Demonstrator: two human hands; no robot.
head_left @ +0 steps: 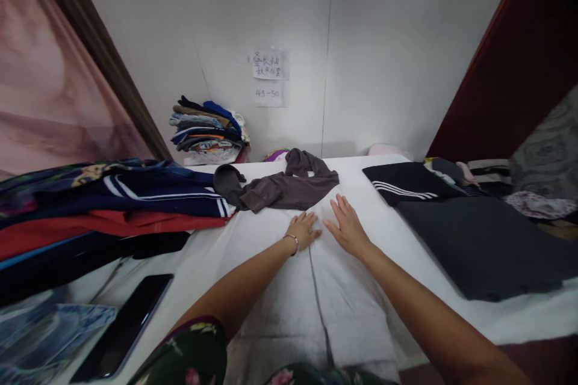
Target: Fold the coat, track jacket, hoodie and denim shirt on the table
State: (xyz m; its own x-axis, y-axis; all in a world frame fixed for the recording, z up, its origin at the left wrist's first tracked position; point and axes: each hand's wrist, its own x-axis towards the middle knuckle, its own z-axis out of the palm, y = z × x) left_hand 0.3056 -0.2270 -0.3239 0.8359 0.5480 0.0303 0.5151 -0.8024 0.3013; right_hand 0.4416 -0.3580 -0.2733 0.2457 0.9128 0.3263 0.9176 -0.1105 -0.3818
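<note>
My left hand (302, 230), with a bracelet at its wrist, lies palm down on pale grey-white cloth (284, 295). A dark line runs down the middle of this cloth towards me. I cannot make out whether it is a garment or part of the table's cover. Just to the right is my right hand (347, 228), its fingers spread and holding nothing; whether it touches the cloth is unclear. Beyond the fingertips lies a crumpled brown-grey garment (284, 189), one end of it curled up at the left. Neither hand grips it.
Piled clothes (149, 198) lie at the left, above a black phone (129, 322) and some blue denim (58, 331). A folded stack (210, 132) stands by the wall. On the right are dark folded garments (478, 240), one with white stripes. Handwritten paper (270, 64) hangs on the wall.
</note>
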